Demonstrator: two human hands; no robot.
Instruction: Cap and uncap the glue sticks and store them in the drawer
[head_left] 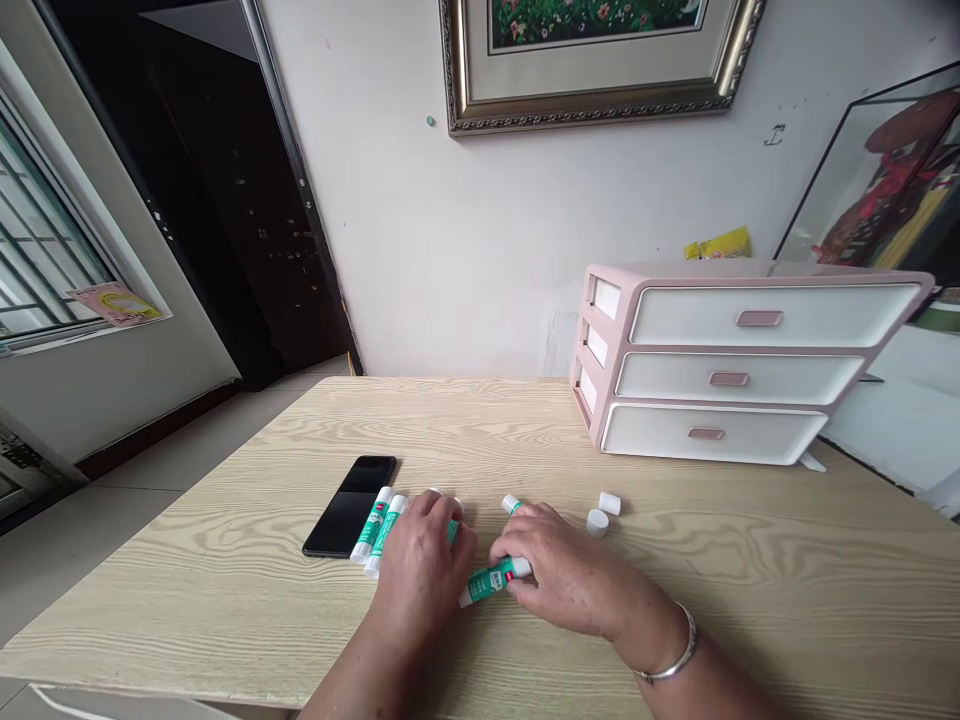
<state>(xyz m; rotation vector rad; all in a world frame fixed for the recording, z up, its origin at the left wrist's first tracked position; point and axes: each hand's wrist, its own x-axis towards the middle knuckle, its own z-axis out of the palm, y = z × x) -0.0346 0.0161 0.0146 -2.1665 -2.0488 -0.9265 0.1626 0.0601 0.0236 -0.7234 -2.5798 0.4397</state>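
My right hand (574, 575) pinches one end of a green and white glue stick (489, 581) that lies slanted just above or on the table; I cannot tell which. Beyond its knuckles pokes the white end of another glue stick (511, 504), mostly hidden. My left hand (426, 550) is curled over more glue sticks, with a green part of one (453, 531) showing by its fingers. Left of that hand, two glue sticks lie side by side, an outer one (373, 524) and an inner one (387, 535). Two loose white caps, one upright (598, 522) and one on its side (610, 503), are beyond my right hand.
A black phone (337, 520) lies flat beside the glue sticks, on the wood-grain table (225, 600). At the back right stands a pink and white three-drawer unit (720, 375) with a yellow packet (724, 244) on top. A framed picture (600, 110) hangs on the wall.
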